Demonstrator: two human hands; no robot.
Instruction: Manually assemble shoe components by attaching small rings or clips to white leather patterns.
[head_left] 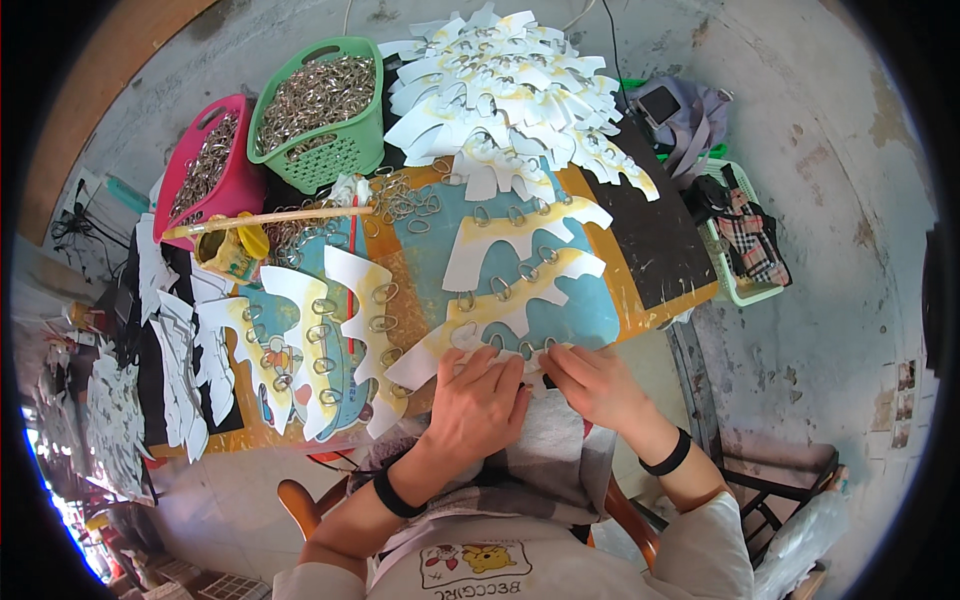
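In the head view, your left hand (475, 402) is at the lower centre of the frame, its fingers bent together over the edge of a white cutout (530, 364) and gripping it. Your right hand (598, 388), just beside it, pinches the same piece with its fingertips. This piece lies at the table's near edge, with metal rings standing along it between your hands.

Just above your hands, two more ringed white strips (530, 231) lie on the blue surface (420, 290). At centre left you have three upright-lying strips (369, 330), each with yellowish smears and rings along one side.

A large pile of ringed white pieces (505, 85) fills the upper centre. In the upper left stand a green basket (335, 165) and a pink basket (182, 186), both full of rings. Loose rings (408, 208) lie near the green one. Below the baskets, a wooden stick (285, 217) reaches across a yellow-lidded tub (225, 250). At the right, a pale green basket (742, 292) holds checked cloth (752, 235).
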